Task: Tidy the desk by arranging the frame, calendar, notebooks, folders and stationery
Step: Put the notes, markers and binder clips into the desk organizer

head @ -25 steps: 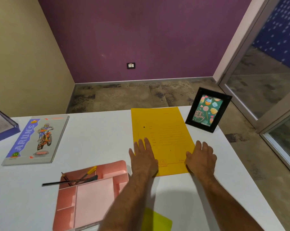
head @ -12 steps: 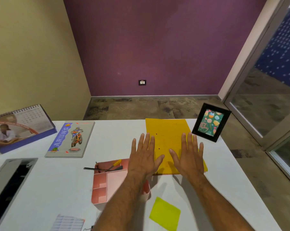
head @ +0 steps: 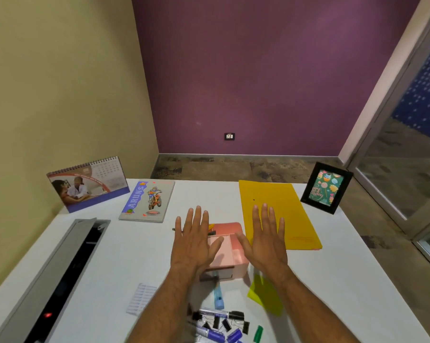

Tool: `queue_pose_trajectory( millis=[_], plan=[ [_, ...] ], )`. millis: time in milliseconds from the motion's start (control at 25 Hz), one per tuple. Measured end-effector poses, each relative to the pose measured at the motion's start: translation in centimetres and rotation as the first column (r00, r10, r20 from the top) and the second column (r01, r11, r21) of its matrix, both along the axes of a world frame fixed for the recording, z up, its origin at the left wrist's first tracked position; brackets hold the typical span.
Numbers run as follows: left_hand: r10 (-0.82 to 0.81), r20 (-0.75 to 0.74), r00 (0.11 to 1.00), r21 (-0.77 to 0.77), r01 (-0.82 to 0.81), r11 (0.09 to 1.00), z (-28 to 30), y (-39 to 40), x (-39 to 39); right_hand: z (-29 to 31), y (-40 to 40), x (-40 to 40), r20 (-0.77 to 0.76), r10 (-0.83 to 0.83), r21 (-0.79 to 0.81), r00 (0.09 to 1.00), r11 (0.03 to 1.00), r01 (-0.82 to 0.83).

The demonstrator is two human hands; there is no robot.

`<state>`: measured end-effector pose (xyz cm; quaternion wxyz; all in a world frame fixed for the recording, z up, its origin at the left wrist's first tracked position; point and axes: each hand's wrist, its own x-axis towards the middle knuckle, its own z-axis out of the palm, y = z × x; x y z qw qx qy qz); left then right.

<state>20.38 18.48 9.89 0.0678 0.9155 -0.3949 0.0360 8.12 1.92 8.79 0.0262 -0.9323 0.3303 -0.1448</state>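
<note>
Head view: folder (head: 278, 214) lies flat under right fingertips, frame (head: 326, 188) upright beyond it, calendar (head: 87, 184) and notebook (head: 147, 200) far left of left hand. Judged step: big items placed, stationery next. Next move calls for gathering markers (head: 214, 325) and clips by wrists into pink tray (head: 227, 248) between hands. Left hand (head: 194, 240) flat, fingers spread, empty, over tray's left edge. Right hand (head: 267, 241) flat, spread, empty, thumb near tray; whether palm touches, cannot tell.

Both hands (head: 230, 241) have left the yellow folder (head: 283, 206) and hover spread over the pink organiser (head: 230, 230).
</note>
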Motion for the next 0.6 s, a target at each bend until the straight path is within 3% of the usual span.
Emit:
queue_pose_trajectory(
  millis=[280, 600],
  plan=[
    [0.036, -0.003, 0.999, -0.001, -0.036, 0.999, -1.2, 6.8, -1.6, -0.8, 6.6, -0.9, -0.022, 0.091, 0.019, 0.996, 0.996, -0.091],
    [0.063, -0.104, 0.993, 0.035, -0.060, 0.998, -2.5, 11.7, -2.0, -2.3, 10.9, -1.7, -0.023, 0.105, 0.058, 0.994, 0.993, -0.103]
  ],
)
